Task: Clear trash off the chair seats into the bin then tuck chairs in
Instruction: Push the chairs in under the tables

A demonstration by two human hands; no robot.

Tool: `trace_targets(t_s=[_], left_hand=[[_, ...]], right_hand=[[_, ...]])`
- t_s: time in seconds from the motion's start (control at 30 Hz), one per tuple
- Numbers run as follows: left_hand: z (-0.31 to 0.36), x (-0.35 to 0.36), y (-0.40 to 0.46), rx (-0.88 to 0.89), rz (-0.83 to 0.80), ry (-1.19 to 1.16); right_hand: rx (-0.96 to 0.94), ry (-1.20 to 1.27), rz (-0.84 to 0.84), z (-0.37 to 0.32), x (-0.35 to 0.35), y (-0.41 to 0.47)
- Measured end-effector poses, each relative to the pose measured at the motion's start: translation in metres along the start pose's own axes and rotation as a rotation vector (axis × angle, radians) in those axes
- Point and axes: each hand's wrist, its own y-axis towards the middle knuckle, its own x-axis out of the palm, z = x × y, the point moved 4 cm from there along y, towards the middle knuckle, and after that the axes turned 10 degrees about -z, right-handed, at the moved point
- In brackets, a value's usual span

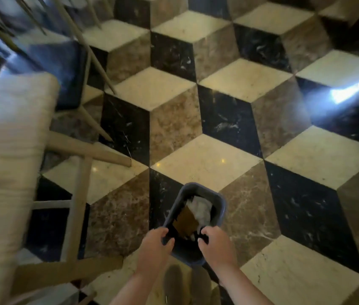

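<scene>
A small dark grey bin (205,191) is low in the middle of the view, above the tiled floor. Inside it lie crumpled white paper (200,209) and a brown piece of cardboard (186,220). My left hand (155,247) grips the near rim on the left, and my right hand (213,244) grips the near rim on the right. At the left stands a chair with a pale cushioned seat (7,150) and light wooden legs (79,208). No trash shows on that seat.
A second chair with a dark blue seat (62,64) and thin wooden legs stands at the upper left. The floor is a cube pattern of cream, brown and black marble tiles (229,119). My shoes (187,285) show just below the bin.
</scene>
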Motion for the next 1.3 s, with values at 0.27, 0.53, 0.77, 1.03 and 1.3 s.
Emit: trace_targets(t_s=[0.27,0.53,0.77,1.03,1.3], left_hand=[[0.037,-0.094,-0.166,0.197,0.336,0.343],[0.004,-0.113,-0.282,0.164,0.601,0.361],[-0.052,-0.107,-0.355,0.075,0.773,0.284],[-0.151,-0.054,-0.45,-0.012,0.922,0.211],[-0.275,0.033,-0.572,-0.194,1.015,0.179]], right_hand=[[-0.331,-0.344,0.145,-0.117,-0.079,-0.139],[-0.642,-0.463,0.261,-0.185,-0.072,-0.239],[-0.805,-0.548,0.303,-0.209,-0.031,-0.304],[-0.971,-0.619,0.309,-0.207,0.07,-0.395],[-1.128,-0.695,0.155,-0.199,0.209,-0.504]])
